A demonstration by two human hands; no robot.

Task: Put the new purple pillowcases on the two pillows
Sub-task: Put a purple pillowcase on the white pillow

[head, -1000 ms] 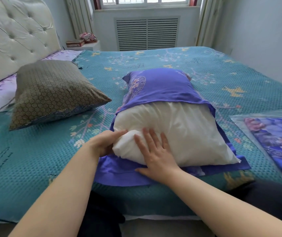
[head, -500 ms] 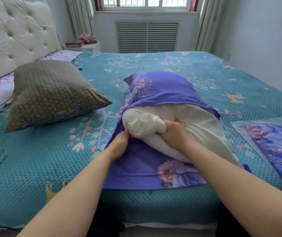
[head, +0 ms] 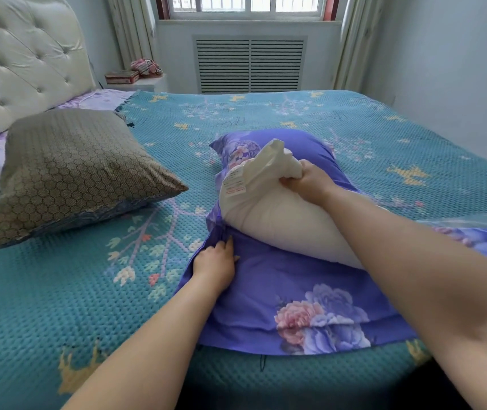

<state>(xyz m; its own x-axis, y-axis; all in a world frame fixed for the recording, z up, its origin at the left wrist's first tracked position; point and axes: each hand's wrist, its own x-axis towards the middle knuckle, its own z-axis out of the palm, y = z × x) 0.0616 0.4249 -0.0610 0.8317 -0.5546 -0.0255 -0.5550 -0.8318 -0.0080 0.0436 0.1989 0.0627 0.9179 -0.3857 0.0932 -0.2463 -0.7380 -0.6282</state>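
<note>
Near, the left hand (head: 215,263) pinches the purple pillowcase (head: 280,294) edge against the bed (head: 59,306), while farther the right hand (head: 306,180) clutches the half-covered white pillow's (head: 269,214) bunched corner, which could spring out if either grip slackens

My left hand (head: 215,263) lies palm down at about 7 o'clock, fingers pointing to 12 and pinching purple cloth. My right hand (head: 307,180) at 1 o'clock is fisted, gripping a bunched white corner, forearm raised.
</note>
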